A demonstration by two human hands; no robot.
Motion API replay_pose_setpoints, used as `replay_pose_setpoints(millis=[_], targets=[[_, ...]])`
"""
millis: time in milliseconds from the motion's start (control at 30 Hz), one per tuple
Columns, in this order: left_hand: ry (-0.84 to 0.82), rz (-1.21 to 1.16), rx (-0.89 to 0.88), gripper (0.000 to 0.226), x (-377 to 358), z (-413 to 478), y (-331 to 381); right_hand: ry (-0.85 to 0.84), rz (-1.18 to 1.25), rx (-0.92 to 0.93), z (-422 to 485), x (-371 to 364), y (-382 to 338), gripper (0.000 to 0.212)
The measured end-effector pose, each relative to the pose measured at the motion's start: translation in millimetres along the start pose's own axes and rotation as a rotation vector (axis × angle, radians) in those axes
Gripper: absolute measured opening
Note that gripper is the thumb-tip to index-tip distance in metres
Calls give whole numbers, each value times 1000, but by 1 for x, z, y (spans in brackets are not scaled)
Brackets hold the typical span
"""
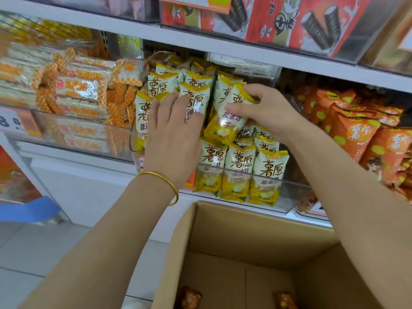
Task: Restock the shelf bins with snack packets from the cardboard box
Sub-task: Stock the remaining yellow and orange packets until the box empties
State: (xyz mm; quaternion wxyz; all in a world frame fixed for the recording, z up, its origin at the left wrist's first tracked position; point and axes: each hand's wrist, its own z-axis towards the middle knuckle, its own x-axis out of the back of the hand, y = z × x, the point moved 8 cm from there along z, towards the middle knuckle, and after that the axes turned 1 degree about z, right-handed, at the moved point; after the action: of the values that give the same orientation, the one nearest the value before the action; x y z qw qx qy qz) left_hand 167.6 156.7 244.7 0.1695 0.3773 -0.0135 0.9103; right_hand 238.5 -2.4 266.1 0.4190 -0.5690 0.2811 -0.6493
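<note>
A clear shelf bin point(287, 197) holds several yellow-and-white snack packets point(237, 172) standing in rows. My right hand point(267, 110) grips one such packet point(231, 117), tilted, above the front row. My left hand point(171, 132) lies flat, fingers spread, pressed against the upright packets on the bin's left side point(196, 94). Below, the open cardboard box point(256, 230) shows two orange packets point(189, 297) at its bottom.
A bin of orange-checked packets point(78, 92) sits to the left, a bin of orange packets point(356, 134) to the right. Red boxes point(289, 18) fill the shelf above. A blue object point(29, 210) lies at floor level left.
</note>
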Motion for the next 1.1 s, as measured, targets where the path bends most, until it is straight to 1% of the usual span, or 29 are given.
replay_pose_setpoints(millis=[67, 100, 167, 233, 300, 367, 433, 467, 500, 567, 633, 800, 900, 1100], targets=[[8, -6, 2, 35, 0, 0, 1, 173, -82, 48, 3, -2, -2, 54], [9, -9, 3, 35, 0, 1, 1, 269, -126, 74, 1, -4, -5, 58], [3, -12, 0, 34, -1, 1, 2, 409, -146, 101, -6, -11, -7, 62], [-7, -11, -2, 33, -2, 1, 2, 475, -116, 98, -9, -18, -2, 62], [-9, 7, -4, 33, -2, 1, 4, 447, -110, 65, -12, -23, 5, 64], [-4, 14, 2, 35, -2, 1, 4, 342, -46, 38, -17, -29, 11, 67], [-6, 15, 7, 41, -2, 1, 2, 227, 40, 10, -23, -35, 17, 69], [-8, 18, 5, 44, -3, 1, 2, 203, 71, 3, -25, -37, 19, 72], [-11, 23, -1, 45, -3, 1, 2, 216, 93, 3, -27, -35, 21, 76], [-13, 41, -13, 40, -4, 1, 2, 297, 116, 37, -28, -28, 18, 79], [-12, 37, -19, 33, -5, 1, 2, 361, 79, 80, -26, -24, 10, 80], [-9, 49, -18, 39, -5, 1, -1, 322, -66, 67, -21, -39, 13, 77], [0, 64, -30, 46, -5, 0, -1, 289, -68, 51, -19, -41, 17, 71], [-7, 86, -29, 48, -7, 0, -1, 252, -118, -16, -10, -43, 18, 71]])
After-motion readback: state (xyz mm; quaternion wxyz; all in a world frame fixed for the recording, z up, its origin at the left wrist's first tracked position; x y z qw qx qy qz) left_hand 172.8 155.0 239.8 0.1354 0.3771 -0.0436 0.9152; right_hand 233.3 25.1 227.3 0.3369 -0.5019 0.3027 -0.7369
